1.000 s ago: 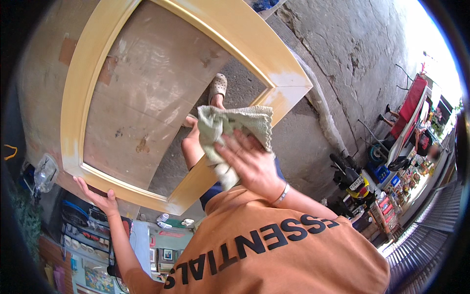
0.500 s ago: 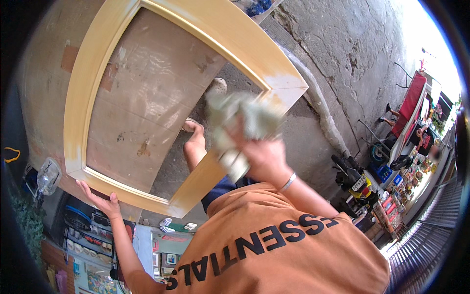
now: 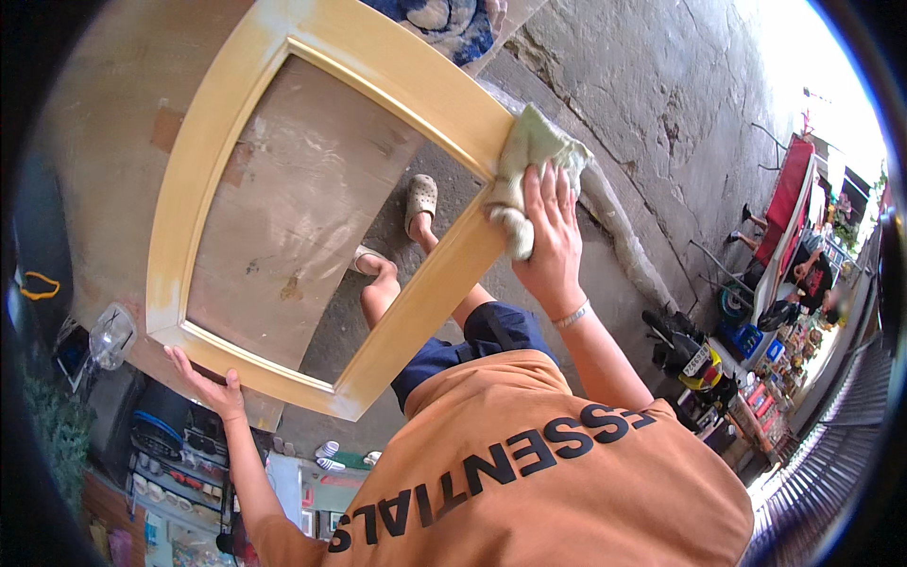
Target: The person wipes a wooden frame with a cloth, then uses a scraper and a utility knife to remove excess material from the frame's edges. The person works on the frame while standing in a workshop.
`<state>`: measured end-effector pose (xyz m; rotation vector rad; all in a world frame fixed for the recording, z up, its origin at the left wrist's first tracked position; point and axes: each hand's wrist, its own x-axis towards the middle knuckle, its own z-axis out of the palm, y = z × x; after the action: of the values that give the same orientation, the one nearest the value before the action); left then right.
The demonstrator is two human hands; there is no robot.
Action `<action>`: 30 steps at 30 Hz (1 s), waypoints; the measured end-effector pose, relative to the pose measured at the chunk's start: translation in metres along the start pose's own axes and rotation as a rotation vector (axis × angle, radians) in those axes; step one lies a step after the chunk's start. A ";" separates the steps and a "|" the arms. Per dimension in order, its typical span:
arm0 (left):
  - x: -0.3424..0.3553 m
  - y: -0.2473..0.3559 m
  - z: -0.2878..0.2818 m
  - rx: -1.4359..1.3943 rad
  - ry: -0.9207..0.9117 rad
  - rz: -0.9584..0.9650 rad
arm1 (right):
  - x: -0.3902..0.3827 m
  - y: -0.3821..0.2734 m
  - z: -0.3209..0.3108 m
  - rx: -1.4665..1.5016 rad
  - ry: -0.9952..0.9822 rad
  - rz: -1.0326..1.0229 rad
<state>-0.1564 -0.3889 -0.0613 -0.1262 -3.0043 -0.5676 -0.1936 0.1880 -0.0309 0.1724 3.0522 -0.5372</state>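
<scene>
A pale yellow wooden frame (image 3: 213, 156) with a curved outer side and an opening in its middle spreads before me. At its right corner, my right hand (image 3: 553, 236) is closed over a bunched pale green cloth (image 3: 534, 151), which lies against the wood. A light bracelet circles that wrist. My left hand (image 3: 210, 383) is at the frame's lower left edge, fingers stretched out and thumb apart, touching the rim without wrapping round it. Whitish patches show near the frame's corners.
Stained brown cardboard (image 3: 293, 208) lies beneath the frame. My legs and beige clogs (image 3: 422, 197) show through the opening. A grey wrapped roll (image 3: 619, 231) lies on the concrete floor at right. Farther right are a motorcycle (image 3: 694, 354) and a person (image 3: 812, 274); a shoe rack (image 3: 175, 468) stands lower left.
My right hand and the cloth, blurred before, have moved up and right to the frame's corner. The frame appears shifted slightly in view; my left hand stays at its edge.
</scene>
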 end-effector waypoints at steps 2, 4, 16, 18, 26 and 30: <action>0.008 0.006 -0.001 0.023 0.006 0.025 | 0.001 -0.008 0.000 0.007 0.051 0.042; 0.009 0.006 -0.004 0.030 0.013 0.034 | -0.038 -0.035 0.011 0.051 -0.069 -0.052; 0.008 0.004 -0.009 0.054 0.022 -0.004 | 0.049 0.047 -0.063 0.339 0.231 0.430; 0.005 0.006 -0.011 0.046 0.020 -0.027 | 0.040 0.031 -0.067 0.254 0.187 0.187; 0.005 0.006 -0.014 0.045 0.036 -0.045 | 0.084 -0.038 -0.003 -0.001 -0.135 -0.253; 0.000 0.002 -0.012 0.046 0.041 -0.063 | 0.178 -0.090 0.023 0.014 -0.104 -0.453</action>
<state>-0.1553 -0.3918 -0.0496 -0.0166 -2.9881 -0.5000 -0.3806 0.1138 -0.0322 -0.5412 2.9820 -0.5620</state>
